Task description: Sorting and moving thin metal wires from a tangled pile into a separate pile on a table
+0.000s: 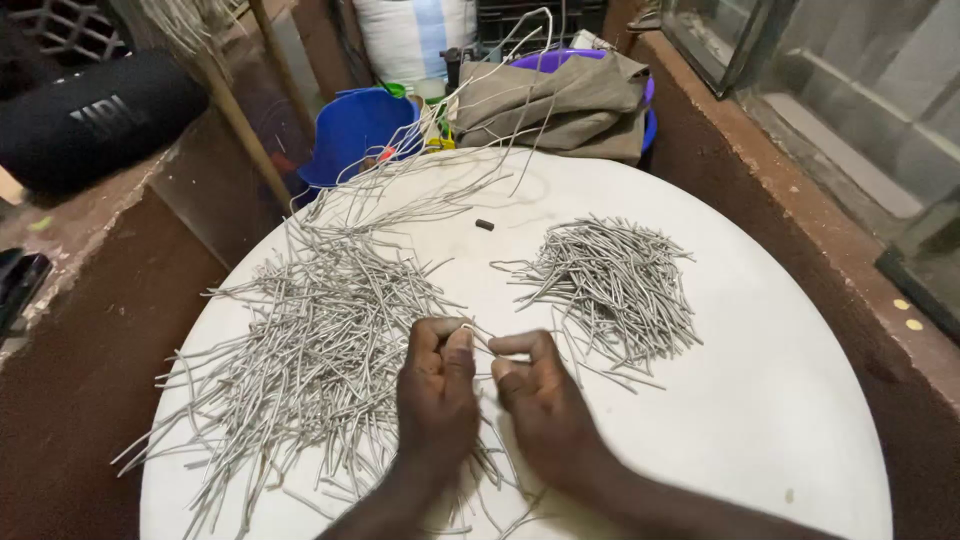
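On a round white table [760, 400] lie two heaps of grey wire pieces. The large loose heap [310, 350] spreads over the left half, with long strands running toward the back. A smaller, tidier heap [610, 285] of short pieces sits right of centre. My left hand [437, 385] and my right hand [540, 395] meet at the table's front middle, fingers curled, pinching one thin wire piece [478, 337] between them. The left hand rests over the edge of the large heap.
A small dark cylinder [485, 225] lies on the table behind the hands. Beyond the far rim stand a blue bucket [355, 130] and a grey-brown cloth [560, 100] over a purple basin. A black speaker [95, 120] sits on the ledge at left. A wall ledge runs along the right.
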